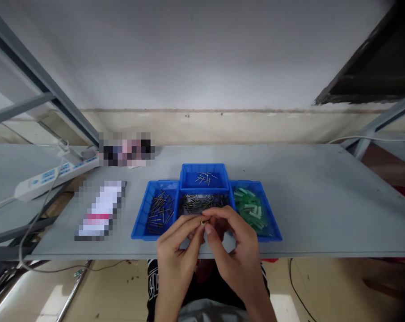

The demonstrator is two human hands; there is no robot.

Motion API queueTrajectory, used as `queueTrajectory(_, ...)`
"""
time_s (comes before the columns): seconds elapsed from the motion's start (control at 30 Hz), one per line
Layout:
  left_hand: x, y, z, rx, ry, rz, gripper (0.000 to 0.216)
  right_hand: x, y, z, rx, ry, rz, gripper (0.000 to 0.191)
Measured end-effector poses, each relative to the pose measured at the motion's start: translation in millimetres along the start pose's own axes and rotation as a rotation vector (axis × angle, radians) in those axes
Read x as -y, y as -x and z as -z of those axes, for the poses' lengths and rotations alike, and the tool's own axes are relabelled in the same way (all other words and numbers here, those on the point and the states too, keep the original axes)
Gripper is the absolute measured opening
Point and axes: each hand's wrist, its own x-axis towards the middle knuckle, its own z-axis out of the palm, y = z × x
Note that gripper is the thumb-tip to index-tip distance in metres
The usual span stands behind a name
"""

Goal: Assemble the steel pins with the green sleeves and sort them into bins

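My left hand point(179, 250) and my right hand point(232, 246) meet over the front edge of the table, fingertips pinched together on a small brass-coloured metal part point(203, 222). Just behind them a blue tray point(183, 202) holds several thin metal pins. To its left a second blue tray point(143, 219) holds darker pins. A green-parts tray point(267, 219) on the right holds small green plastic pieces. A smaller blue tray point(189, 172) at the back holds a few pins.
The grey table point(323, 201) runs wide to both sides. A white power strip point(55, 174) with cables lies at the far left. Two blurred items sit left of the trays. Metal frame bars rise at both back corners.
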Motion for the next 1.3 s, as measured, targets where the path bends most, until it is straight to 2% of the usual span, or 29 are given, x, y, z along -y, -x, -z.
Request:
queueTrajectory(0.13, 4.7, 3.1, -0.2, -0.025, -0.01, 0.035, 0.022, -2.5, -3.4, -2.2, 0.041, 0.005, -0.021, 0.015)
queueTrajectory(0.33, 2.7, -1.1, -2.0, -0.103, -0.017, -0.001, 0.022, 0.1, -11.5, -4.8, 0.057, -0.05, -0.026, 0.013)
queueTrajectory(0.6, -0.4, -1.3, -5.4, -0.034, 0.005, -0.012, 0.027, -11.8, 2.8, -0.4, 0.038, -0.086, -0.051, 0.018)
queueTrajectory(1.3, -3.1, -6.1, 0.1, -0.001, -0.004, -0.027, 0.029, -6.4, 0.9, -2.9, 0.026, -0.035, -0.039, 0.017)
